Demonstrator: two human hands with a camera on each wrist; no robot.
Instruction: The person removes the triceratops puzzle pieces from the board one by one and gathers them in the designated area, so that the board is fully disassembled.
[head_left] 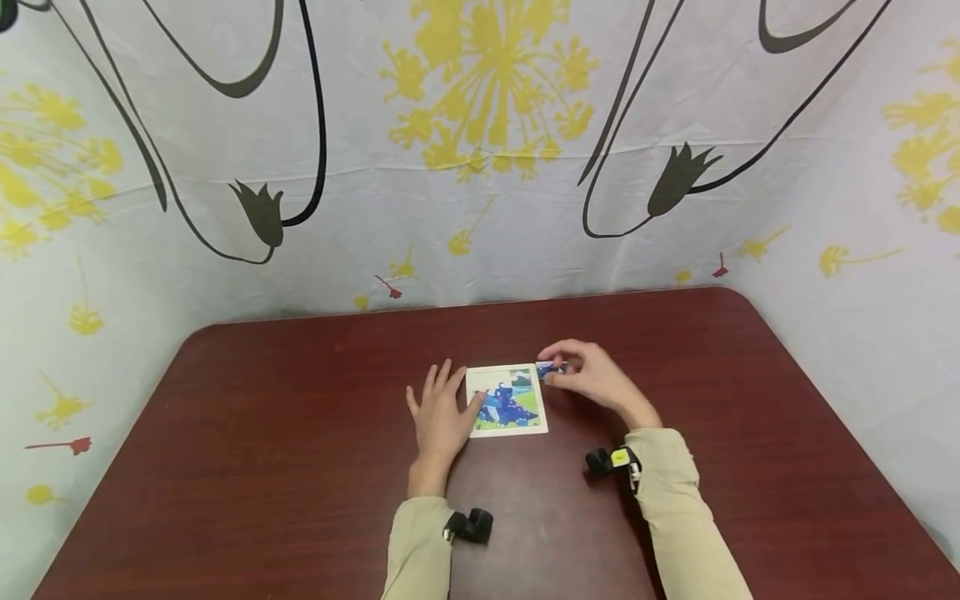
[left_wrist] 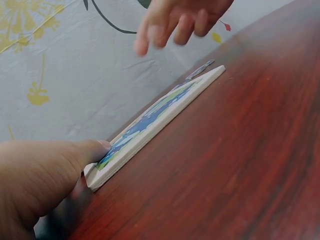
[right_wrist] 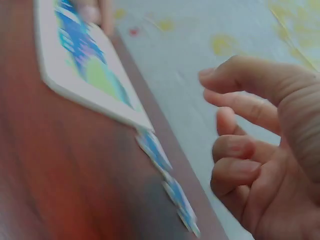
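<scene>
A square jigsaw puzzle with a pale frame (head_left: pixel 507 432) lies flat on the table, showing a blue dinosaur picture (head_left: pixel 510 408). The upper left of its tray is bare and pale. Along the left side of the frame rests my left hand (head_left: pixel 438 425), fingers spread and straight, its thumb (left_wrist: pixel 92 149) over the near corner. My right hand (head_left: pixel 597 377) hovers just right of the frame with bent fingers and a gap between thumb and index finger. Below it, two loose puzzle pieces (right_wrist: pixel 155 151) lie in a row from the frame's corner; nothing shows in its grasp (right_wrist: pixel 270 130).
The dark red-brown table (head_left: pixel 285 442) has rounded far corners. A pale cloth with yellow and grey flower prints (head_left: pixel 487 242) hangs behind it and at both sides. Black wrist cameras (head_left: pixel 471 526) are strapped over both beige sleeves (head_left: pixel 675 492).
</scene>
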